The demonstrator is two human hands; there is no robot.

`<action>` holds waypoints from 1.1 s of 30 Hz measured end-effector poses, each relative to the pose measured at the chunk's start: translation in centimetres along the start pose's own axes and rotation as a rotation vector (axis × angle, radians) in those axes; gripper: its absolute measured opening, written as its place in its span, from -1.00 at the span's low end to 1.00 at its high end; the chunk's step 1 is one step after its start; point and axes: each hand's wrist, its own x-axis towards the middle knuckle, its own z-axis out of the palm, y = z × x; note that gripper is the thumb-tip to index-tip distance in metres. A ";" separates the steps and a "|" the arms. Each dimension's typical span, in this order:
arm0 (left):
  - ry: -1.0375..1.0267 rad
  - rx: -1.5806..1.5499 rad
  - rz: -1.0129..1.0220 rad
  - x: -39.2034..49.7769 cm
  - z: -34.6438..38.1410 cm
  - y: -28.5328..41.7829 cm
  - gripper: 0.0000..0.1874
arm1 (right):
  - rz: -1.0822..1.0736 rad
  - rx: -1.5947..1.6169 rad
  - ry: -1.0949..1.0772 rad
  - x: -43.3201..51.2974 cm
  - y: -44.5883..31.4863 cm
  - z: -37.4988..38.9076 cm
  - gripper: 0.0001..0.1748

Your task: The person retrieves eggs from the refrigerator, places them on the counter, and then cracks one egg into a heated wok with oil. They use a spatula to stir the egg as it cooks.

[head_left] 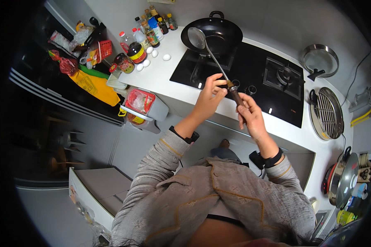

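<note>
My right hand (251,115) grips the dark wooden handle of a long-handled metal wok utensil (215,61), which has a broad rounded head. The utensil slants up and away, its head in front of the black wok (224,41) as seen from above. Whether the head touches the wok, I cannot tell. Beside the metal collar of the handle is my left hand (211,95), its fingers apart and half bent. Its fingertips are at or very near the collar; contact is unclear. The wok sits over the left burner of a black glass gas hob (250,68).
Several eggs (166,57), jars and sauce bottles (150,34) stand on the white counter (160,80) at left. A lidless bin (160,108) hangs by its front edge. At right are a round steamer with a rack (326,114), a round metal pan (321,60) and a lidded pot (343,180).
</note>
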 end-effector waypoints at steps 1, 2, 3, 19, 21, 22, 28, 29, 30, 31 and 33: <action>0.054 0.102 0.038 1.2 -0.7 -0.1 -0.52 | -0.014 -0.110 0.005 1.5 -0.8 -1.1 -0.54; 0.124 0.114 0.025 2.2 -1.5 -0.4 -0.58 | -0.032 -0.212 0.020 2.9 -1.6 -2.2 -0.53; 0.215 0.108 0.018 3.1 -2.1 -0.8 -0.66 | -0.085 -0.415 0.071 4.4 -2.6 -3.3 -0.53; 0.124 -0.367 -0.650 8.5 -10.5 -8.8 -0.61 | -0.143 -1.224 0.091 12.4 -12.3 -4.7 -0.54; 0.024 -0.368 -0.664 8.9 -11.0 -8.8 -0.64 | -0.149 -1.247 0.124 12.4 -12.4 -3.2 -0.54; -0.028 -0.351 -0.635 9.1 -11.1 -8.7 -0.70 | -0.110 -1.284 0.160 12.4 -12.3 -2.4 -0.54; -0.238 -0.396 -0.690 8.7 -12.4 -8.7 -0.62 | -0.096 -1.368 0.231 13.1 -11.3 2.2 -0.53; -0.270 -0.420 -0.693 8.7 -12.7 -8.9 -0.62 | -0.046 -1.377 0.266 13.0 -11.1 2.8 -0.53; -0.311 -0.437 -0.710 8.7 -13.0 -9.0 -0.62 | -0.023 -1.372 0.280 12.9 -11.1 3.4 -0.53; -0.339 -0.422 -0.710 8.9 -13.3 -9.3 -0.63 | -0.015 -1.376 0.285 12.9 -11.0 4.0 -0.52; -0.381 -0.404 -0.687 9.0 -13.7 -9.8 -0.65 | 0.036 -1.374 0.312 12.8 -11.0 4.9 -0.52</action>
